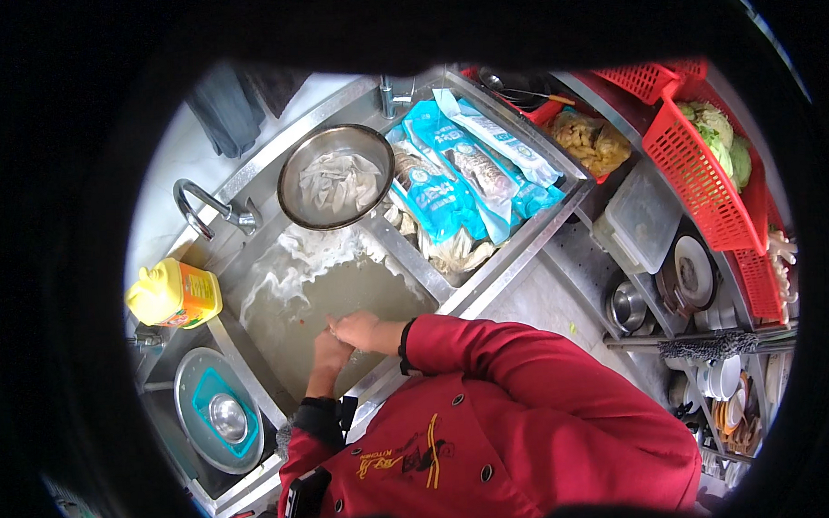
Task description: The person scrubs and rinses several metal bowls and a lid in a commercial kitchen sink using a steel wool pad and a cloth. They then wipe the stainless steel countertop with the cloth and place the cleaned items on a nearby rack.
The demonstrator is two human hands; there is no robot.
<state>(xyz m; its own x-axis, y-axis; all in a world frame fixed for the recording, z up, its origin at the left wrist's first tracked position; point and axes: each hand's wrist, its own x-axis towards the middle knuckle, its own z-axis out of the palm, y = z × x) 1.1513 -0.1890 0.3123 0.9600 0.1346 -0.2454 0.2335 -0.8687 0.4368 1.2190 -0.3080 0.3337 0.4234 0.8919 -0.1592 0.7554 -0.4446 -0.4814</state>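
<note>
My left hand (331, 350) and my right hand (357, 329) meet over the middle basin of a steel sink (430, 301), close to its front edge. Their fingers are curled against each other, and whether anything is between them cannot be made out. Below them lies murky grey-brown water (333, 289) with white foam (298, 253) along its far side. A small red scrap (302, 322) floats to the left of my hands. At the basin's back right corner rests a round metal bowl (287, 202), with wet whitish cloth or a similar limp material (340, 181) in cloudy water.
Blue-and-white packs of fish (447, 199) fill the right basin. A curved faucet (200, 205) and a yellow detergent jug (183, 294) stand at the left. The left basin holds a metal basin (187, 404). Red baskets (706, 173) and shelves of cookware (628, 306) line the right side.
</note>
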